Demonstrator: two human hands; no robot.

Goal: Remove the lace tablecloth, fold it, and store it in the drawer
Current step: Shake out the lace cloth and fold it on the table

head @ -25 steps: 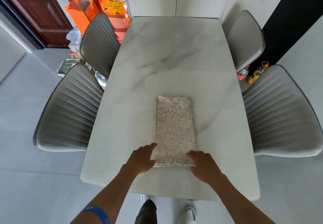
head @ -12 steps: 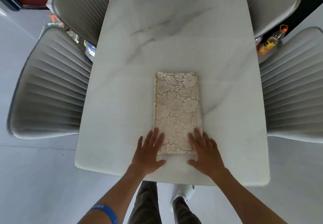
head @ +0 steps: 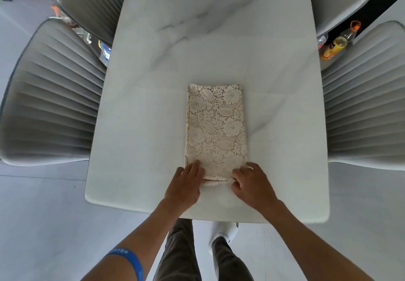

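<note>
head view: half a second ago both hands lay flat on the near end of the folded lace tablecloth (head: pixel 215 130) on the desk (head: pixel 151 105); now the left hand (head: pixel 186 184) and right hand (head: pixel 252 185) curl and pinch its near corners, likely starting another fold. forearms reach in from below.

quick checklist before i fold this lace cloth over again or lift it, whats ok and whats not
1. Lace tablecloth folded into a flat narrow rectangle: ok.
2. Left hand gripping the near left corner: ok.
3. Right hand pinching the near right corner: ok.
4. Near edge layers aligned: not ok, a lower layer peeks out.
5. Table beyond the cloth free for folding: ok.
6. Drawer open and ready: cannot tell, none in view.
</note>
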